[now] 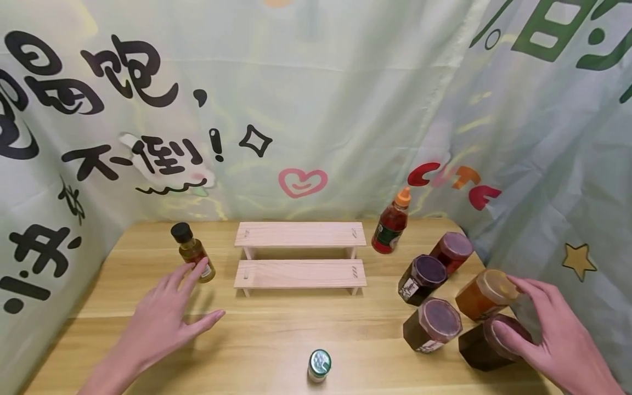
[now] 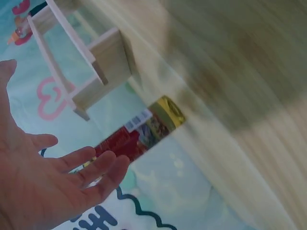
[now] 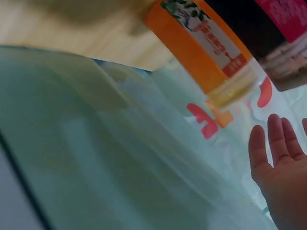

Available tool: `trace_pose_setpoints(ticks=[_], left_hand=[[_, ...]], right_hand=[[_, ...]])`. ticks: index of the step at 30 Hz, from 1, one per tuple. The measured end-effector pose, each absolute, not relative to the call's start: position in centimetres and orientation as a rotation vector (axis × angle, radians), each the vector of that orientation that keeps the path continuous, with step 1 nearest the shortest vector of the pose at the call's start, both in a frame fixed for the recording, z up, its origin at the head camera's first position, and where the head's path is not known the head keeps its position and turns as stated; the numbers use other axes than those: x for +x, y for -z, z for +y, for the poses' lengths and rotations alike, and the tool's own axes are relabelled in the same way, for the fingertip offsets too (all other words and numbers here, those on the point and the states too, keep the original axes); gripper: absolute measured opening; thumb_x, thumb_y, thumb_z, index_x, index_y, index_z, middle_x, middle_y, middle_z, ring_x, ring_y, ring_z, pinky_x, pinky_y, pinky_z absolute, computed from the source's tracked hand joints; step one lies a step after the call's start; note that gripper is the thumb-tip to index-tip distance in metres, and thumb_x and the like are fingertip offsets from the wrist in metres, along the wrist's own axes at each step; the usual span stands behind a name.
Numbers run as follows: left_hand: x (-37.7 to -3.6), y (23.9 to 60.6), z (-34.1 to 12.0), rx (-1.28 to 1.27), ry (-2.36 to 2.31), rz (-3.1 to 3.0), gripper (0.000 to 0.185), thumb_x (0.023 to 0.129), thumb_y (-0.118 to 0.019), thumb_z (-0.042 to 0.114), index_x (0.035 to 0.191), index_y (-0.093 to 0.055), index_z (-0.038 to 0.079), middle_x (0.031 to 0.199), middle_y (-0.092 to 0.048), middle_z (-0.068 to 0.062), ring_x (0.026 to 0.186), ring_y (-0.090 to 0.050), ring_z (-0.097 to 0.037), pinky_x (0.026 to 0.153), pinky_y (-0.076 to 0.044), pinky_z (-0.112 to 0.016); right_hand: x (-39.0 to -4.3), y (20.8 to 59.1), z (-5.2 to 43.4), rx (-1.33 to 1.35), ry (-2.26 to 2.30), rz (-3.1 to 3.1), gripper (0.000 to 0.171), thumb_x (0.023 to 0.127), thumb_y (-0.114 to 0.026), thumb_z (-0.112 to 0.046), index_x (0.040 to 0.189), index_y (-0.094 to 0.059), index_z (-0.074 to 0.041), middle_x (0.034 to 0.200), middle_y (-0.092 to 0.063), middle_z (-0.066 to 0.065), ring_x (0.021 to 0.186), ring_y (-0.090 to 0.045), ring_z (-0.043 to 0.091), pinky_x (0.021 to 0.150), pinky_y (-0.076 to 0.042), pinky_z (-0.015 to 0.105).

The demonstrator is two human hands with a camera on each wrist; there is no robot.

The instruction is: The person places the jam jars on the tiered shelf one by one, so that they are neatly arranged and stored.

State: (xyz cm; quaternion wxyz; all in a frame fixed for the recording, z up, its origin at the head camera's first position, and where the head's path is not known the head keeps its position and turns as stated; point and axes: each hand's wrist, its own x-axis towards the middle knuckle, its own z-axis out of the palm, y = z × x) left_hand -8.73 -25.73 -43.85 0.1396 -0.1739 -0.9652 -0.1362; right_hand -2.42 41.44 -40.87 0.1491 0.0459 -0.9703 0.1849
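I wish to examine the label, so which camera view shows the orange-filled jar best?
The right wrist view: the orange-filled jar is large and its printed label faces the camera, though somewhat blurred. The head view shows it smaller, from above, near the right hand. The left wrist view does not show it.

Black-capped amber bottle [image 1: 194, 251], orange jar [image 1: 481, 298], orange-tipped red bottle [image 1: 390, 226], wood-grained table [image 1: 266, 334], pink heart [image 1: 302, 188]
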Motion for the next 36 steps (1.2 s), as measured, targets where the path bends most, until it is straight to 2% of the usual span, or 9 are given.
trace_pose_setpoints(ticks=[3,5,8,10,17,22,25,32,36], left_hand=[[-9.2,44.3,-24.7,-0.529,0.501,-2.785,0.110,0.091,-0.081,0.066,0.176,-0.026,0.024,0.159,-0.050,-0.022,0.133,-0.056,-0.050,0.087,-0.052,-0.075],[-9.6,44.7,-24.0,-0.532,0.591,-2.791,0.107,0.093,-0.081,0.064,0.176,-0.026,0.025,0.158,-0.051,-0.021,0.133,-0.057,-0.049,0.087,-0.052,-0.075],[-10.4,45.1,-23.0,-0.503,0.754,-2.816,0.105,0.095,-0.080,0.061,0.176,-0.021,0.030,0.163,-0.048,-0.023,0.136,-0.057,-0.050,0.087,-0.052,-0.077],[-11.0,45.3,-22.4,-0.473,0.857,-2.827,0.107,0.096,-0.080,0.060,0.177,-0.016,0.033,0.165,-0.045,-0.023,0.134,-0.058,-0.049,0.086,-0.053,-0.077],[-13.4,46.4,-21.0,-0.466,1.072,-2.795,0.120,0.093,-0.086,0.055,0.178,-0.006,0.029,0.173,-0.032,-0.023,0.126,-0.063,-0.044,0.074,-0.059,-0.055],[-14.4,47.3,-20.4,-0.500,1.144,-2.799,0.128,0.090,-0.090,0.052,0.178,-0.001,0.027,0.178,-0.019,-0.021,0.147,-0.044,-0.053,0.099,-0.047,-0.079],[-15.1,47.8,-19.9,-0.516,1.167,-2.813,0.131,0.088,-0.093,0.050,0.177,0.000,0.030,0.179,-0.017,-0.021,0.154,-0.032,-0.053,0.105,-0.040,-0.080],[-16.3,48.9,-19.5,-0.582,1.207,-2.760,0.131,0.087,-0.095,0.046,0.178,-0.002,0.030,0.179,-0.017,-0.020,0.156,-0.030,-0.051,0.110,-0.037,-0.078],[-16.9,49.1,-19.5,-0.618,1.281,-2.723,0.134,0.085,-0.098,0.036,0.177,-0.002,0.030,0.180,-0.013,-0.017,0.155,-0.032,-0.049,0.114,-0.035,-0.075]], right_hand=[[-1.6,41.5,41.8,0.036,-0.516,-2.810,0.086,0.091,-0.090,-0.037,0.154,-0.047,0.004,0.141,-0.045,0.031,0.116,-0.047,0.051,0.082,-0.041,0.074],[-1.1,41.9,42.0,0.006,-0.516,-2.801,0.085,0.091,-0.091,-0.037,0.152,-0.049,0.004,0.139,-0.047,0.030,0.114,-0.047,0.049,0.097,-0.048,0.054],[-0.5,42.4,42.1,0.005,-0.529,-2.771,0.083,0.088,-0.093,-0.034,0.148,-0.050,0.004,0.136,-0.048,0.028,0.112,-0.047,0.045,0.096,-0.033,0.012],[-0.3,42.7,42.3,0.040,-0.545,-2.740,0.083,0.084,-0.096,-0.030,0.146,-0.053,0.004,0.132,-0.050,0.025,0.112,-0.048,0.033,0.082,-0.019,0.001],[-0.1,43.9,42.5,0.142,-0.612,-2.716,0.084,0.076,-0.102,-0.023,0.142,-0.057,0.001,0.126,-0.058,0.017,0.106,-0.037,-0.012,0.078,-0.031,0.003],[-0.2,44.6,42.2,0.148,-0.680,-2.748,0.090,0.074,-0.104,-0.024,0.146,-0.055,-0.003,0.125,-0.062,0.013,0.102,-0.041,-0.017,0.074,-0.036,0.004],[-0.1,45.4,42.2,0.111,-0.755,-2.758,0.094,0.074,-0.105,-0.023,0.150,-0.053,-0.003,0.127,-0.062,0.014,0.101,-0.044,-0.017,0.073,-0.037,0.005],[0.4,47.2,42.6,-0.050,-0.852,-2.835,0.107,0.076,-0.104,-0.028,0.159,-0.040,-0.003,0.138,-0.057,0.026,0.103,-0.035,-0.025,0.071,-0.034,0.004],[0.6,48.0,42.5,0.049,-0.889,-2.752,0.117,0.068,-0.107,-0.012,0.160,-0.036,-0.002,0.141,-0.054,0.008,0.106,-0.039,-0.023,0.074,-0.037,0.003]])
